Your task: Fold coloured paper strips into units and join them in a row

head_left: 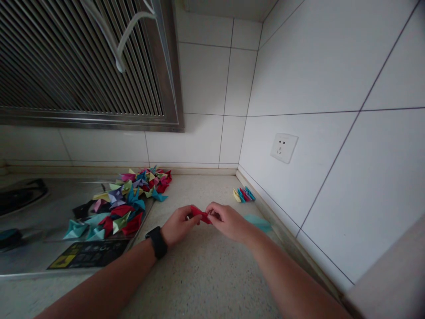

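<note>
A small piece of red folded paper (198, 213) is held above the speckled countertop between my two hands. My left hand (179, 225), with a black watch (157, 242) on its wrist, pinches the paper's left part between thumb and fingers. At the right end, my right hand (227, 220) has its fingertips closed on the same paper. Its exact fold is partly hidden by the fingers. Light teal paper (259, 223) lies flat beyond my right forearm, partly covered by it.
Many-coloured folded paper pieces (117, 198) are heaped on the stove (43, 221) and counter at left. A small row of folded pieces (244, 195) lies near the right wall, below a socket (284, 148). A range hood (86, 66) overhangs the upper left.
</note>
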The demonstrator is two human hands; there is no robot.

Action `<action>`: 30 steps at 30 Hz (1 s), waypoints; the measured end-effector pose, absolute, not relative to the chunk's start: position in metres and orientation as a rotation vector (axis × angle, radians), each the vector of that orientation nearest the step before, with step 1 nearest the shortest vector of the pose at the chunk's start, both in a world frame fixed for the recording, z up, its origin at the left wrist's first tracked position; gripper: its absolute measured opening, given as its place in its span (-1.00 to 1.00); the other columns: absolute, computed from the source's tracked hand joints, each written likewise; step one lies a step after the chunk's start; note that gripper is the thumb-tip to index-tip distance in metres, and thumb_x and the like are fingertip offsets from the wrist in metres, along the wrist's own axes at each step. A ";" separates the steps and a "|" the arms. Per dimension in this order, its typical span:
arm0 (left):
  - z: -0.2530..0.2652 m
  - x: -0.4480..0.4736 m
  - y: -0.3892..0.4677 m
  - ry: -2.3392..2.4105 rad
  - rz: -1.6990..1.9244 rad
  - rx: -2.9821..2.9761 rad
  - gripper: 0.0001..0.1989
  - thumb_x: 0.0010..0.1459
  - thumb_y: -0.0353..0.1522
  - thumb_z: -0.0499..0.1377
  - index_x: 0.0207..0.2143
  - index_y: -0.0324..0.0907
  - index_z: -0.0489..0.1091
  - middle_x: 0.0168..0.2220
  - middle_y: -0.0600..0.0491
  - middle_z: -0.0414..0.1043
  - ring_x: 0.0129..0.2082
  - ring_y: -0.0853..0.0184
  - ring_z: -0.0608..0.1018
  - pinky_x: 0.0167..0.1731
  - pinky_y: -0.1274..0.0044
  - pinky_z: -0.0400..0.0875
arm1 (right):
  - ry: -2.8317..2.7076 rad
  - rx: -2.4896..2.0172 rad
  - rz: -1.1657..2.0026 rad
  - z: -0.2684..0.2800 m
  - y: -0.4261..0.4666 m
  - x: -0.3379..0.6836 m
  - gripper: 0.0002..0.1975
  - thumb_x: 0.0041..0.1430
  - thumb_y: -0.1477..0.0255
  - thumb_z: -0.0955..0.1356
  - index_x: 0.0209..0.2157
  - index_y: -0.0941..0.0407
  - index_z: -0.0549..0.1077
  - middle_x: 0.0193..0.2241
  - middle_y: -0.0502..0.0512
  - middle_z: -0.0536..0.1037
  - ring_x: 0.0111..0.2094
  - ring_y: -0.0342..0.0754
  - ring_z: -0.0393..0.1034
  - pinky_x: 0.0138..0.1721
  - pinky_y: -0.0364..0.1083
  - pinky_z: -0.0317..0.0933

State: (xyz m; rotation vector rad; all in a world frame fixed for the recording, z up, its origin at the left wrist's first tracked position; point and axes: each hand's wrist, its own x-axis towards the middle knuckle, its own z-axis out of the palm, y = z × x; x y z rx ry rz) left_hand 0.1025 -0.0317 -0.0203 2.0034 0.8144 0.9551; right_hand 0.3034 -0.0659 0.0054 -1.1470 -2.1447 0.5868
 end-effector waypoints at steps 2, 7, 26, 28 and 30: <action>-0.022 0.105 -0.031 0.825 1.013 1.931 -0.73 0.19 -0.22 0.10 -0.34 -0.26 0.42 -0.46 0.05 0.42 -0.45 0.40 0.42 -0.43 0.57 0.29 | -2.074 -1.132 0.601 0.003 -0.064 0.301 -0.86 0.21 0.45 0.26 -0.17 0.10 0.36 -0.46 -0.03 0.47 -0.45 -0.18 0.33 -0.40 -0.21 0.13; -0.023 0.109 -0.031 0.709 1.029 1.725 -0.71 0.17 -0.18 0.13 -0.34 -0.27 0.38 -0.47 0.05 0.40 -0.53 0.45 0.39 -0.61 0.64 0.18 | -1.900 -1.033 0.880 -0.004 -0.059 0.298 -0.85 0.23 0.35 0.27 -0.24 0.12 0.36 -0.44 0.03 0.51 -0.43 -0.15 0.40 -0.41 -0.19 0.24; -0.017 0.103 -0.030 0.726 0.988 1.877 -0.74 0.19 -0.22 0.12 -0.25 -0.25 0.40 -0.42 0.03 0.46 -0.59 0.49 0.38 -0.60 0.64 0.26 | -2.006 -0.984 0.604 0.001 -0.062 0.302 -0.87 0.23 0.39 0.28 -0.30 0.13 0.43 -0.47 0.00 0.49 -0.44 -0.17 0.37 -0.39 -0.20 0.20; -0.018 0.097 -0.028 0.829 0.958 2.133 -0.78 0.19 -0.25 0.13 -0.23 -0.20 0.45 -0.38 0.02 0.48 -0.48 0.43 0.43 -0.49 0.60 0.31 | -2.105 -1.046 0.474 -0.001 -0.060 0.305 -0.89 0.21 0.42 0.29 -0.29 0.12 0.45 -0.45 0.01 0.51 -0.41 -0.17 0.37 -0.37 -0.21 0.16; -0.016 0.093 -0.027 0.895 0.938 2.383 -0.82 0.18 -0.29 0.14 -0.23 -0.16 0.47 -0.34 0.03 0.48 -0.41 0.40 0.45 -0.40 0.57 0.32 | -2.184 -1.096 0.404 -0.004 -0.058 0.307 -0.89 0.20 0.44 0.29 -0.29 0.12 0.46 -0.47 -0.01 0.50 -0.44 -0.17 0.35 -0.38 -0.21 0.12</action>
